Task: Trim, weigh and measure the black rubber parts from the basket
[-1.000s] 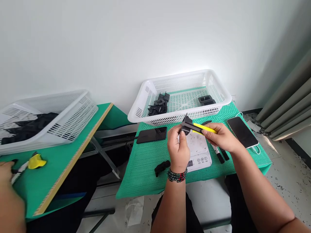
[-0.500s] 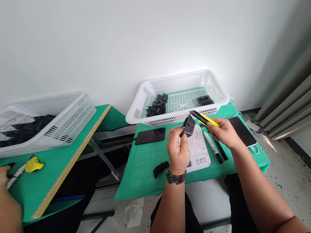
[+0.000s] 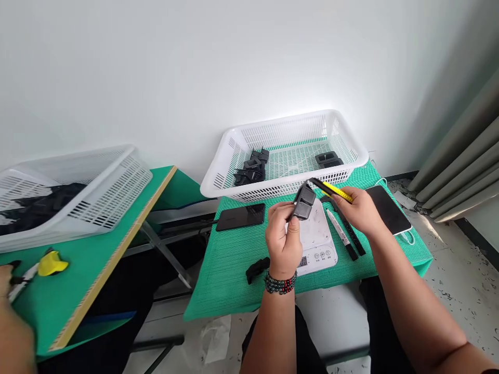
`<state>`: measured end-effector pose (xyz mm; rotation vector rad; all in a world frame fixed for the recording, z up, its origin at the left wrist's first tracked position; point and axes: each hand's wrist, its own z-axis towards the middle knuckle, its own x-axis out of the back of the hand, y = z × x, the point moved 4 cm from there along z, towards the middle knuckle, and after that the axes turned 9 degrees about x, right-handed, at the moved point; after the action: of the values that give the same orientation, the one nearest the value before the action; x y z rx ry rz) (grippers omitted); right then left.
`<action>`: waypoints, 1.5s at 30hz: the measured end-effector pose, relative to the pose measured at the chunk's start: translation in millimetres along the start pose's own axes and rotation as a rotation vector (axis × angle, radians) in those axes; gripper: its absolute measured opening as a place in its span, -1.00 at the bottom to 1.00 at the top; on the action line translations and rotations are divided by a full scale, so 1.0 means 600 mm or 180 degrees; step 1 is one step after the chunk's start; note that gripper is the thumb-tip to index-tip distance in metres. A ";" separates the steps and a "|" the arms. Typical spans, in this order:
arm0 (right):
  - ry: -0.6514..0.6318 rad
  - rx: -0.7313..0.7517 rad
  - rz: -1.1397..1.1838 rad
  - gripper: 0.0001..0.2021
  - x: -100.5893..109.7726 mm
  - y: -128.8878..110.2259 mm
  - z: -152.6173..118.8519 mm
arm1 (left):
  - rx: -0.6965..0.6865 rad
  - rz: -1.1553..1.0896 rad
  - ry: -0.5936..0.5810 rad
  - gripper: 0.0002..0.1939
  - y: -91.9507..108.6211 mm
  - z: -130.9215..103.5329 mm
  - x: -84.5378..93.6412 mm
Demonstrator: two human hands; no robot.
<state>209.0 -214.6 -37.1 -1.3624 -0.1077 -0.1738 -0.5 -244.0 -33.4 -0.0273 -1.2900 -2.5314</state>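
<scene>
My left hand [image 3: 284, 240] is closed round the lower end of a black plastic part [image 3: 304, 201] with two raised rectangular sections. It holds the part tilted above a white kitchen scale [image 3: 327, 244]. In my right hand [image 3: 360, 209] is a yellow and black utility knife [image 3: 336, 192], its tip pointing left at the part's upper end. Whether the blade touches the part I cannot tell. A second black part [image 3: 255, 270] lies on the green cloth beside my left wrist. A white marker [image 3: 340, 231] and a black strip [image 3: 354, 238] lie right of the scale.
Behind the hands stands a white basket [image 3: 283, 187] with several black parts inside. A phone [image 3: 240, 217] lies left and a tablet [image 3: 388, 210] right. On the neighbouring table are another basket [image 3: 113, 202], a yellow-and-white tool [image 3: 52, 263] and another person's hand [image 3: 4, 280].
The black part has turned slightly in my left hand, showing more of its flat faces. The knife has shifted a little, its tip now just right of the part's top.
</scene>
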 end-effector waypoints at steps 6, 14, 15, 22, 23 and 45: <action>-0.0691 0.0059 0.0972 -0.53 -0.014 -0.017 -0.009 | 0.0224 0.0138 0.0104 -0.64 -0.010 0.004 0.005; 0.0098 -0.0003 0.0116 -0.50 0.006 0.007 0.002 | -0.0068 0.0032 -0.0181 -0.69 0.013 0.000 0.001; -0.0075 0.0011 0.0350 -0.50 0.004 0.004 0.001 | 0.0000 0.0088 -0.0123 -0.68 0.008 0.000 0.001; -0.1342 0.0266 0.0686 -0.49 -0.032 -0.038 -0.021 | 0.0335 0.0223 0.0194 -0.63 -0.026 0.000 0.005; -0.1270 0.0293 0.0606 -0.48 -0.034 -0.038 -0.019 | 0.0395 0.0167 0.0192 -0.63 -0.026 -0.001 0.004; -0.0067 -0.0045 0.0131 -0.45 -0.002 0.000 -0.001 | 0.0370 -0.0335 0.0131 -0.70 0.002 -0.004 -0.006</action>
<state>207.7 -215.3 -37.4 -1.3796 -0.0961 -0.1258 3.9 -245.8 -34.3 0.1200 -1.4556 -2.5237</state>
